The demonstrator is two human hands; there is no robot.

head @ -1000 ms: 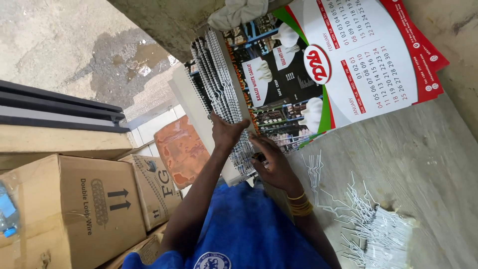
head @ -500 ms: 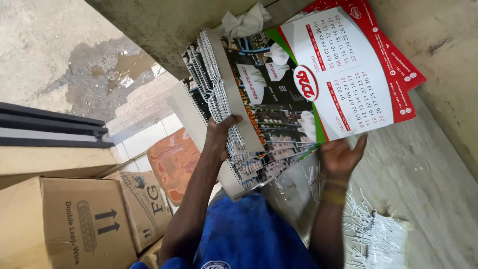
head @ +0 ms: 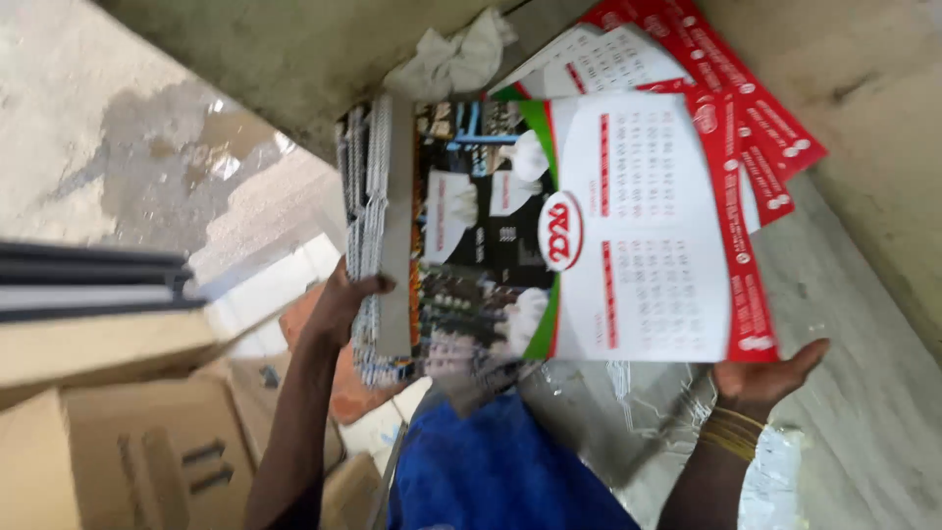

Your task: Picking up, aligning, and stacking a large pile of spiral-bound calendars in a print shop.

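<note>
A wall calendar (head: 628,226) with a red border, white date grid and a dark photo half is lifted flat in front of me. My left hand (head: 343,299) grips its wire-bound edge, against a stack of bound calendars (head: 368,186). My right hand (head: 770,378), with gold bangles on the wrist, supports the red bottom edge from below. More red-edged calendars (head: 746,88) lie behind it on the grey surface.
A crumpled white cloth (head: 451,54) lies at the top of the stack. Brown cardboard boxes (head: 128,461) stand at lower left, an orange bag (head: 339,388) beside them. Clear plastic wrap (head: 628,412) and a blue garment (head: 491,471) are below the calendar.
Both hands moved apart from the stack's middle; the right hand went to the calendar's bottom edge. The top calendar has been lifted and turned toward me, now filling the view.
</note>
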